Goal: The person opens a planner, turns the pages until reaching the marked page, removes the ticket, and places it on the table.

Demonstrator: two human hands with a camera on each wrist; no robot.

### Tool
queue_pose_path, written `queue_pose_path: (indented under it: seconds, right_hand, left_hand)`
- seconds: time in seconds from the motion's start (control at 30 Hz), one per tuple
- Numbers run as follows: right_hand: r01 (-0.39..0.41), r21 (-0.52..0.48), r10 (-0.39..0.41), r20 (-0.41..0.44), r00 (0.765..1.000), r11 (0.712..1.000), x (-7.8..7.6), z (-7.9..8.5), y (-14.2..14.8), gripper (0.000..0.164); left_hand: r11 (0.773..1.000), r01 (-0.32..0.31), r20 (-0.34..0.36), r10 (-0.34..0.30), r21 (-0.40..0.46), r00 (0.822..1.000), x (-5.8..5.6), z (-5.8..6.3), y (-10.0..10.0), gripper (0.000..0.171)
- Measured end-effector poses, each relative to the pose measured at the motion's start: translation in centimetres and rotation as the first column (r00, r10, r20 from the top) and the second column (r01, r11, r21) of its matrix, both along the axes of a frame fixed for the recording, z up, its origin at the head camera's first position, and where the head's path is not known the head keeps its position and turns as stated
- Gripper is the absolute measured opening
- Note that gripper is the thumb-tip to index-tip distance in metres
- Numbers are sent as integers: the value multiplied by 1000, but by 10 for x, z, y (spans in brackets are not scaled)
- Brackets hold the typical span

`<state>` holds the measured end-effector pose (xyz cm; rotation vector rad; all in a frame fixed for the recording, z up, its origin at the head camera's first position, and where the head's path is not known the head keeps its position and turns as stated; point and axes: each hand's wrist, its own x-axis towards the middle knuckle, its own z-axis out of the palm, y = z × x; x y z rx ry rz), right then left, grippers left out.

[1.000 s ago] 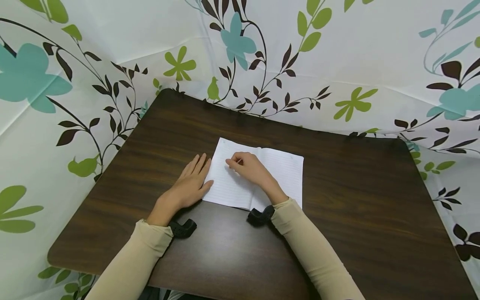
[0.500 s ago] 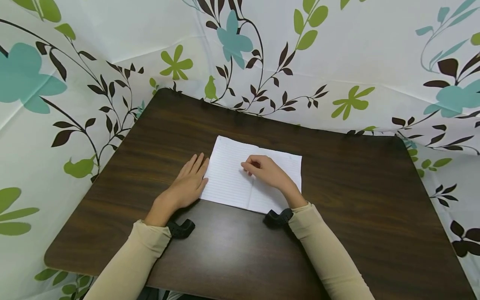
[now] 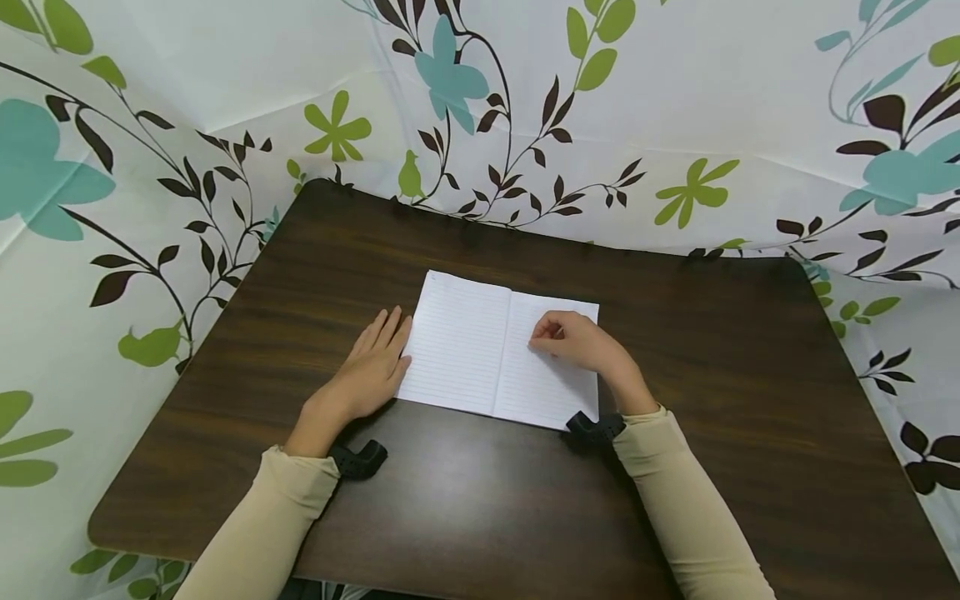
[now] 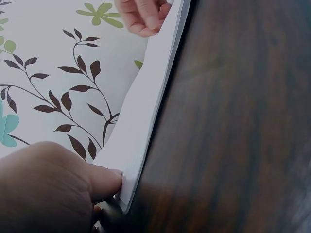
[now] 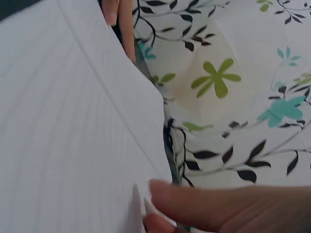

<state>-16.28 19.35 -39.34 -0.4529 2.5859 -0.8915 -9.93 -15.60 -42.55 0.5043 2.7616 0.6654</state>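
Observation:
An open notebook (image 3: 461, 342) with white ruled pages lies on the dark wooden table. My left hand (image 3: 365, 371) rests flat at its left edge, fingers stretched out on the table. In the left wrist view, the left thumb (image 4: 104, 182) lies on the notebook's edge. Over the right page, my right hand (image 3: 577, 340) has its fingers curled and thumb and fingertips together. Between them the right wrist view shows a small pale pointed thing (image 5: 147, 206), mostly hidden by the fingers; its kind is unclear.
The brown table (image 3: 712, 417) extends on both sides of the notebook. A white curtain (image 3: 675, 100) with leaf and flower prints hangs behind and beside it. A black wrist band mount (image 3: 360, 460) sits on the left wrist, another (image 3: 596, 427) on the right.
My right hand has moved rightward, from above the left page across the centre fold to above the right page. The left hand stays at the notebook's left edge. The head view has shifted slightly.

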Motion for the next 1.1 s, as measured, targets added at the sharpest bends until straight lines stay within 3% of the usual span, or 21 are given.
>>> queue_pose_path:
  seconds: [0.2,0.37,0.53,0.63,0.97,1.1]
  right_hand:
    - [115,144,-114,-18,993,983,-3,1,20,22]
    - [218,222,-220,-19,975,950,-3,8,26,47]
    - [194,467,-177,-81,981,863,3,14,24,70]
    - [164,558,-141,-84,986,813,6,16,21,76]
    - [218,573,-131,-189,973,790,14,13,17,60]
    - [233,545,-150,-193,970,805,14,12,12,63]
  left_hand:
    - [1000,-4,3,4,0,1000,1,0,-1,65]
    - [1000,-10,4,10,5,1000,1,0,-2,65]
    - [1000,-8,0,8,-4,1000,-1,0,-2,65]
    - [1000,-6,2,6,-5,1000,-1,0,-1,65]
    - [1000,-3,-6,3,0,1000,-2,2,0,65]
    - [1000,-7,-4,7,3,1000,-1,1,-1,65]
